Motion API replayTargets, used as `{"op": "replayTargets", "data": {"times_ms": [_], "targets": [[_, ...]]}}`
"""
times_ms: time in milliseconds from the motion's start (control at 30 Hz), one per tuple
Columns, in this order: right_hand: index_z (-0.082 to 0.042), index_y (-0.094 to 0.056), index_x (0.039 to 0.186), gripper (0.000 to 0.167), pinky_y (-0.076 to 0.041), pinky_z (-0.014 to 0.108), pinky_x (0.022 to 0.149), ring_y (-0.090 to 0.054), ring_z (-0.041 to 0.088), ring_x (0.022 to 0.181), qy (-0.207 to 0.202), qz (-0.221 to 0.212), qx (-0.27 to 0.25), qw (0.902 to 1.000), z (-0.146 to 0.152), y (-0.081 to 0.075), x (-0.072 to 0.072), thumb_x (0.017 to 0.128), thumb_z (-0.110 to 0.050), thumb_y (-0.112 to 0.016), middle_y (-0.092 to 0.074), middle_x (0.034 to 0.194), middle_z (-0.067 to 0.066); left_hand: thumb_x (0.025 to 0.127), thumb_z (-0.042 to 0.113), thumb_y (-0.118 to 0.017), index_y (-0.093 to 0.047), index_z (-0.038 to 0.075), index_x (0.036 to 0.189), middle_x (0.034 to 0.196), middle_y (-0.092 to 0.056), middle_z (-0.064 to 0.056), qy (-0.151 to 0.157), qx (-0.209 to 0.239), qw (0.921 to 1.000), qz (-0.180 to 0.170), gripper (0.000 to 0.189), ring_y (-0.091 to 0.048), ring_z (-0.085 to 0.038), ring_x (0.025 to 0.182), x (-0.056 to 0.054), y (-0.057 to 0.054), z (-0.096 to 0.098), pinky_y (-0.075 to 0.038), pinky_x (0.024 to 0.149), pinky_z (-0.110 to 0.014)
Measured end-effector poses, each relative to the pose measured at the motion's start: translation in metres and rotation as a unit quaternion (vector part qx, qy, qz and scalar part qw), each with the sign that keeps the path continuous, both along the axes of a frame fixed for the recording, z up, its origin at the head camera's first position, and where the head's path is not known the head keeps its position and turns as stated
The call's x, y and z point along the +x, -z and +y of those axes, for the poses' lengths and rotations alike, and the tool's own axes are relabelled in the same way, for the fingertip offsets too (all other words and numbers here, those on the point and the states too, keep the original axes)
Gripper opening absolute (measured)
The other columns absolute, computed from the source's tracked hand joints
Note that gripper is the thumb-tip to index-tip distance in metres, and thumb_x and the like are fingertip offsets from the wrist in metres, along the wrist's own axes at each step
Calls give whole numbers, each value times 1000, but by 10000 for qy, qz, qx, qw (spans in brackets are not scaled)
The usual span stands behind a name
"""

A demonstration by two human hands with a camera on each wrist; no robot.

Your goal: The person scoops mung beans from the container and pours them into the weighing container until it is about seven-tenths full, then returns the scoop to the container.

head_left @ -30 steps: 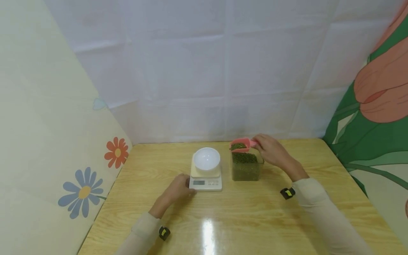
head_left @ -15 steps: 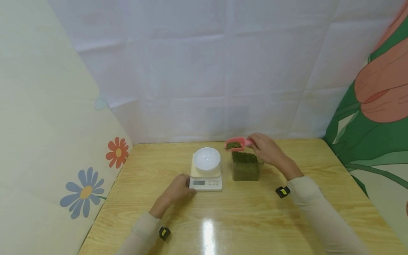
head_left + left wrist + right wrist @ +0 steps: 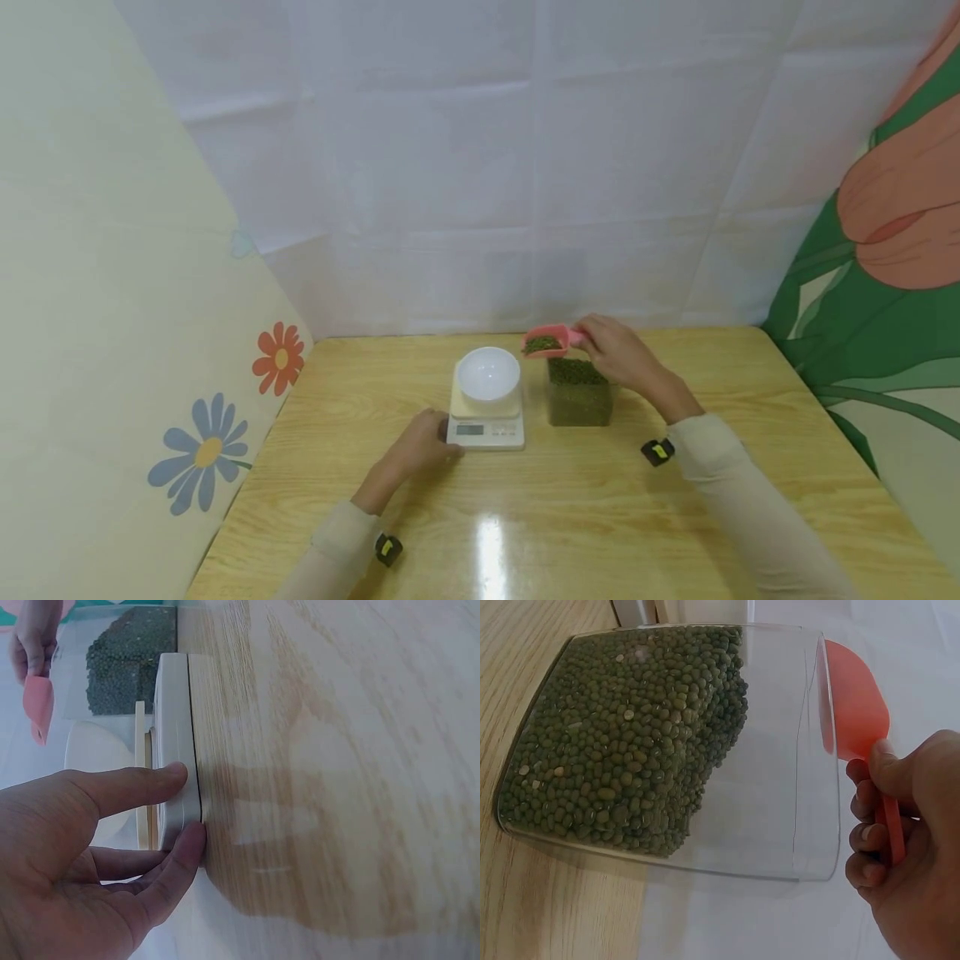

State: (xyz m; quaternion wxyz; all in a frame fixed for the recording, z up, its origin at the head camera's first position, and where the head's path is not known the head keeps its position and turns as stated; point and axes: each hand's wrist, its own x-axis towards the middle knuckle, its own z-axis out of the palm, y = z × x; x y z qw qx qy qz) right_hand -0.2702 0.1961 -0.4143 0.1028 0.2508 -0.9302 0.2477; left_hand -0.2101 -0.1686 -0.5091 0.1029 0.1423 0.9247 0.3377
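Note:
My right hand [image 3: 617, 354] grips the handle of a pink scoop [image 3: 855, 701] loaded with green mung beans [image 3: 542, 343]. The scoop is raised behind the rim of a clear rectangular container [image 3: 581, 410], its mouth toward the bowl. Mung beans [image 3: 622, 742] fill the lower part of that container. To its left, a white bowl [image 3: 489, 375] sits on the cream platform of a white kitchen scale [image 3: 487, 435]. With thumb and fingers, my left hand [image 3: 417, 442] holds the scale's front left corner. In the left wrist view the thumb presses the scale's side [image 3: 178, 735].
All of this stands on a wood-grain table [image 3: 600, 517]. A white sheet [image 3: 435, 167] hangs along the table's back edge. Flower-painted panels [image 3: 135, 333] rise at the left and right sides.
My right hand has carried the loaded scoop leftward, from over the container to near the bowl. The left hand stays at the scale.

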Motion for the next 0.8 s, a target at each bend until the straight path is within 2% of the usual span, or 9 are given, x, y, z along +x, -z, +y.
{"op": "replayTargets", "data": {"times_ms": [333, 467, 800], "targets": [[1, -69, 118, 19, -58, 55, 96, -69, 36, 106, -96, 8, 71, 9999, -18, 2, -4, 107, -10, -59, -74, 111, 16, 82, 8, -88, -75, -2, 110, 94, -74, -8, 66, 24, 10000, 58, 33, -64, -16, 82, -2, 4, -2, -62, 79, -36], [0, -70, 119, 20, -58, 53, 96, -68, 35, 106, -96, -85, 180, 9998, -24, 3, -4, 108, -13, -60, -74, 112, 15, 82, 7, -88, -75, -3, 110, 93, -74, -8, 101, 49, 9999, 89, 32, -64, -16, 81, -3, 5, -3, -61, 78, -36], [-1, -71, 116, 18, -59, 53, 94, -68, 34, 105, -268, 24, 390, 9989, -34, 6, -5, 107, -12, -61, -73, 110, 14, 82, 5, -87, -75, -3, 108, 88, -72, -6, 86, 169, 9998, 16, 29, -62, -16, 76, -3, 6, -3, -58, 71, -30]]}}
